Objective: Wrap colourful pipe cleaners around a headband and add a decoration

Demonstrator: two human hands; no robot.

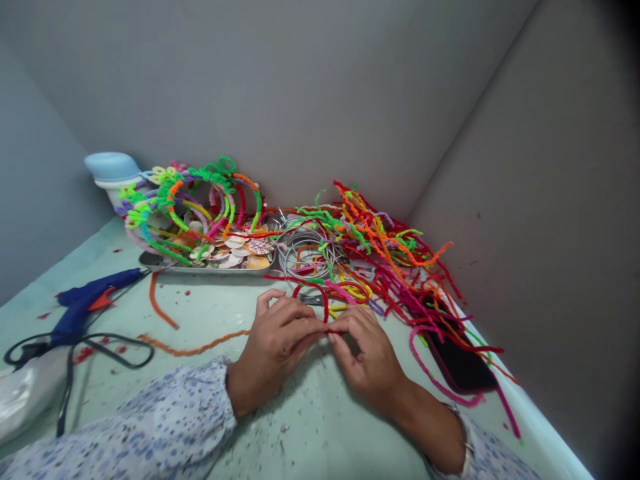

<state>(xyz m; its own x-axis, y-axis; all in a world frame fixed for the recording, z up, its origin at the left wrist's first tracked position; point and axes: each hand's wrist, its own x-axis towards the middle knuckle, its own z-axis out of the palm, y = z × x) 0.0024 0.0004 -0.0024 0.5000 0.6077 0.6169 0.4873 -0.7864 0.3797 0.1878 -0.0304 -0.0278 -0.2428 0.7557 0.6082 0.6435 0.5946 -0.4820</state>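
Observation:
Near the middle of the table my left hand (pixel 285 343) and my right hand (pixel 367 353) meet fingertip to fingertip. Both pinch a red pipe cleaner (pixel 326 308), which curves up above the fingers in a loop. Its pinched part is mostly hidden by my fingertips. Just beyond my hands lie scissors (pixel 345 308) with yellow handles, partly covered by pipe cleaners. An orange pipe cleaner (pixel 200 348) stretches across the table to the left of my left hand.
A metal tray (pixel 220 271) holds shells, with colourful pipe-cleaner headbands (pixel 173 200) over it. Behind my hands are coiled wire hoops (pixel 305 250) and a pipe-cleaner heap (pixel 385 247). A phone (pixel 463 360) lies right; a blue glue gun (pixel 93 297) and its cord lie left, near a white-blue bottle (pixel 113 170).

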